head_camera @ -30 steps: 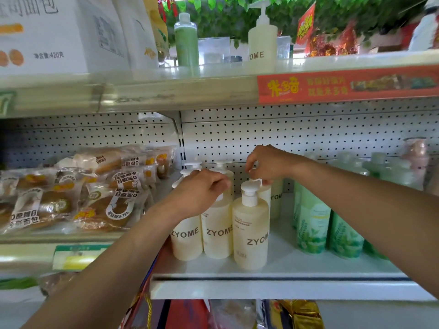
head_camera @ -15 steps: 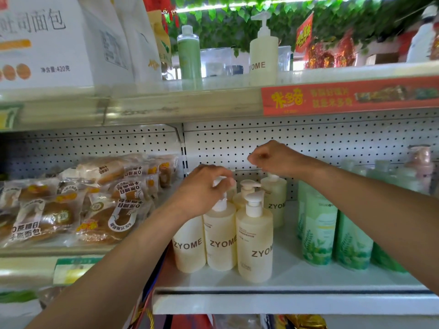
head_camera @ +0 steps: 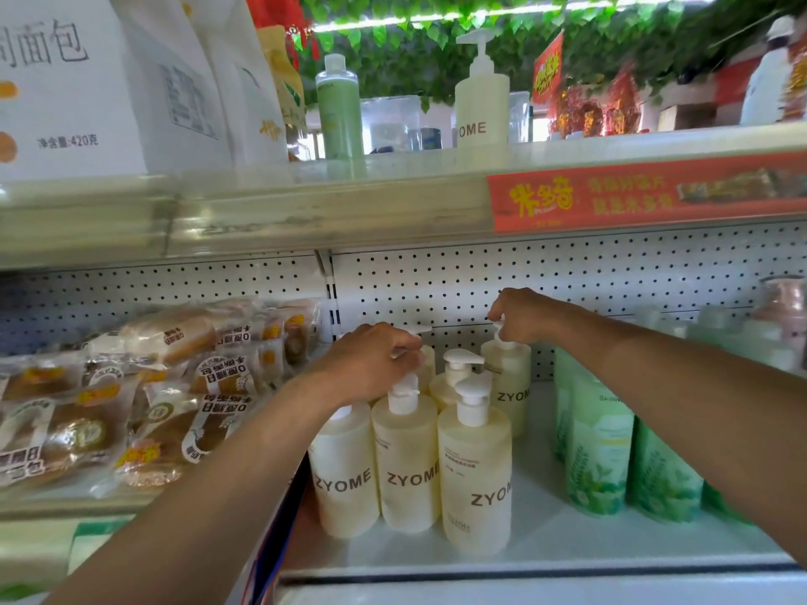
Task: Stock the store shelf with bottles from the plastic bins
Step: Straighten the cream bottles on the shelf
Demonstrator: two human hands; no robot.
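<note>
Several cream pump bottles marked ZYOME (head_camera: pixel 408 469) stand grouped on the white store shelf (head_camera: pixel 546 543). My left hand (head_camera: pixel 371 364) curls over the pump head of a bottle in the back left of the group. My right hand (head_camera: pixel 524 314) pinches the pump head of the rear right ZYOME bottle (head_camera: pixel 508 386). Both bottles stand on the shelf. The front bottle (head_camera: pixel 476 478) is untouched. No plastic bin is in view.
Green leaf-print bottles (head_camera: pixel 598 456) stand to the right, a pink bottle (head_camera: pixel 781 307) farther right. Wrapped bread packs (head_camera: pixel 109 408) fill the left shelf. On the upper shelf (head_camera: pixel 332 211) stand a green bottle (head_camera: pixel 340 111), one ZYOME bottle (head_camera: pixel 482 107) and white boxes (head_camera: pixel 65 89).
My right hand has moved back and right onto the rear bottle's pump. My left hand stays over the back left pumps. The camera has moved closer and tilted up.
</note>
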